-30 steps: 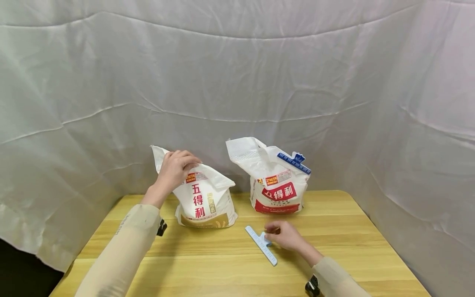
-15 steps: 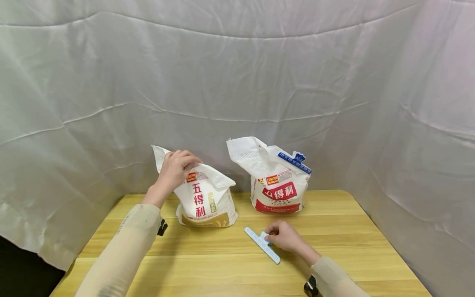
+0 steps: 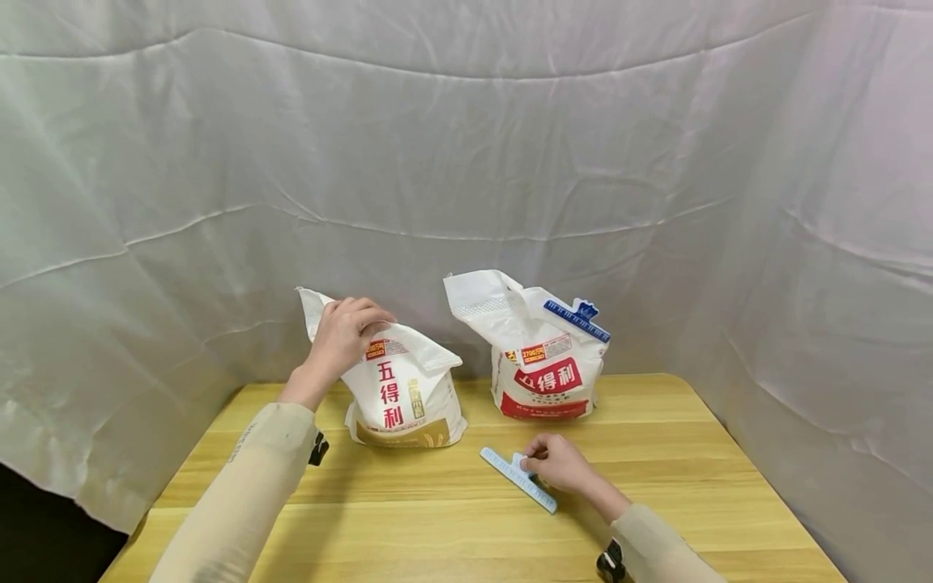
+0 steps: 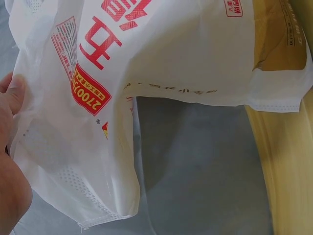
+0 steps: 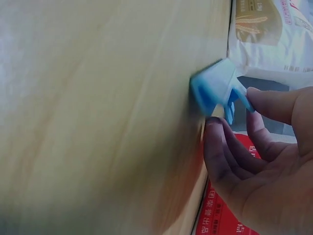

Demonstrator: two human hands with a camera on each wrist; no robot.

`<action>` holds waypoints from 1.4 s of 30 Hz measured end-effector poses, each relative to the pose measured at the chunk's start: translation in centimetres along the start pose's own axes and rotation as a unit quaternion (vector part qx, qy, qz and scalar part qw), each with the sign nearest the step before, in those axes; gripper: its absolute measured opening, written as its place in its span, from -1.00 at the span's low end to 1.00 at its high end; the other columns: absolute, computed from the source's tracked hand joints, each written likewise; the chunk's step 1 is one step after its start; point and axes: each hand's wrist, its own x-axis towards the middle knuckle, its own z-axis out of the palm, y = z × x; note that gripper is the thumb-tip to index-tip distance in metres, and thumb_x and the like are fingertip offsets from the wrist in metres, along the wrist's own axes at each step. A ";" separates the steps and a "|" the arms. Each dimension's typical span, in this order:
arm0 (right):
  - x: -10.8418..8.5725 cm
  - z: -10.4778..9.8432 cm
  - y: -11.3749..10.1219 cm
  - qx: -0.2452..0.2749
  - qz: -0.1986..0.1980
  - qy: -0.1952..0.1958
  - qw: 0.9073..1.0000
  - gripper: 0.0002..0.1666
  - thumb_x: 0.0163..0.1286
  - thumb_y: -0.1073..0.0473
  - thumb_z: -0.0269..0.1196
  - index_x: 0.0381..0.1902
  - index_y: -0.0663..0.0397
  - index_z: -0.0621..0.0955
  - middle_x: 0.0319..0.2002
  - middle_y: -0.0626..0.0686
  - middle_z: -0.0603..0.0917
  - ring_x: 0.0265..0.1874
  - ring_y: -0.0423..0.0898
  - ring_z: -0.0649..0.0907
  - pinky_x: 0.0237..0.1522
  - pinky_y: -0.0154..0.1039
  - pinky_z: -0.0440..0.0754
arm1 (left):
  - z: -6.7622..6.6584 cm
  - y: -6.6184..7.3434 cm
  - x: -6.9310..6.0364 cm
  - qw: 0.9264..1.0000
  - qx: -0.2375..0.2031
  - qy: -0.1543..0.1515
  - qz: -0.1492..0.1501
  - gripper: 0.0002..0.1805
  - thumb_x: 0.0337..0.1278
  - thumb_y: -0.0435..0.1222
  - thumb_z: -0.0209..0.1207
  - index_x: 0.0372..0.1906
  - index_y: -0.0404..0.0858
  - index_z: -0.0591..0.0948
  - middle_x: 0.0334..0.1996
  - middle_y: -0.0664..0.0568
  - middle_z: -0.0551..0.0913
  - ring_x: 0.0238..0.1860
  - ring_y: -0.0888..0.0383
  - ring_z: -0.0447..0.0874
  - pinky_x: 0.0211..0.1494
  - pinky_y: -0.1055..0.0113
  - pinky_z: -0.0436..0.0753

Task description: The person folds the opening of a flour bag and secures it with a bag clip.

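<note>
On the left stands a white flour bag (image 3: 404,389) with red lettering and a gold band at its base. My left hand (image 3: 342,336) grips its upper part, fingers over the top; in the left wrist view the thumb (image 4: 15,93) lies on the bag's white film. My right hand (image 3: 560,465) pinches the handle of a light blue bag clip (image 3: 510,474) low over the table in front of the bags. In the right wrist view the thumb (image 5: 271,105) presses one handle of the clip (image 5: 217,81), with fingers at the other side.
A second flour bag (image 3: 550,376) with a red band stands at the back right, a dark blue clip (image 3: 577,320) across its top right corner. Both bags stand on a wooden table (image 3: 408,534), near a grey curtain (image 3: 466,162) behind.
The light blue clip has turned a little under my right hand, its near end swinging to the right. My left hand and the two flour bags stay in place.
</note>
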 end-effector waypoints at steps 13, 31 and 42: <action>-0.2 -0.2 0.2 0.038 0.000 -0.010 0.999 -0.79 0.30 0.33 0.40 -0.14 0.24 0.64 -0.31 0.04 0.64 -0.34 -0.09 0.61 -0.36 -0.25 0.65 | 0.1 0.0 -0.4 1.000 0.005 -0.005 -0.009 -0.89 0.28 -0.36 0.36 -0.17 -0.14 0.82 -0.18 0.02 0.78 -0.09 -0.04 0.63 0.13 -0.06 0.43; -0.5 -0.6 -1.1 0.022 -0.011 0.045 0.999 -0.69 0.31 0.25 0.43 0.01 0.18 0.75 -0.15 0.02 0.76 -0.22 -0.11 0.65 -0.16 -0.19 0.65 | 0.0 -0.1 -0.5 1.000 0.003 -0.009 -0.016 -0.88 0.28 -0.34 0.35 -0.15 -0.13 0.82 -0.18 0.03 0.78 -0.07 -0.03 0.63 0.19 -0.07 0.42; -0.3 -0.6 -2.0 0.040 -0.033 0.095 0.994 -0.72 0.32 0.27 0.44 -0.01 0.10 0.77 -0.12 -0.02 0.77 -0.23 -0.15 0.65 -0.16 -0.18 0.64 | 0.1 0.0 -0.4 1.000 0.000 0.001 -0.004 -0.88 0.27 -0.36 0.36 -0.16 -0.14 0.82 -0.19 0.03 0.78 -0.10 -0.02 0.63 0.13 -0.05 0.43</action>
